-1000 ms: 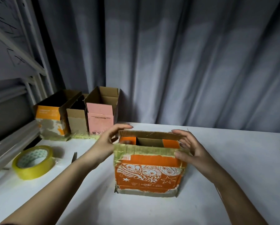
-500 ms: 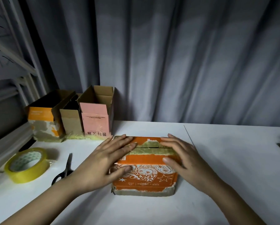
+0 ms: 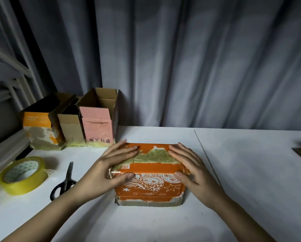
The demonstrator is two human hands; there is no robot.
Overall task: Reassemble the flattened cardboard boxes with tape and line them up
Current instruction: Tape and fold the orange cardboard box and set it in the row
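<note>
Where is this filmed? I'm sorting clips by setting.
Probably a makeshift indoor workspace rather than a workshop: a plain white table set against a grey curtain, with only a tape roll, scissors and cardboard boxes.

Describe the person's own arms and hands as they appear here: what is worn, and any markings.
Both forearms are bare as far as the frame shows; no sleeve is visible. The left hand and right hand wear no gloves, and no rings, watch or bracelet show. The fingers are slim, with short plain nails.
</note>
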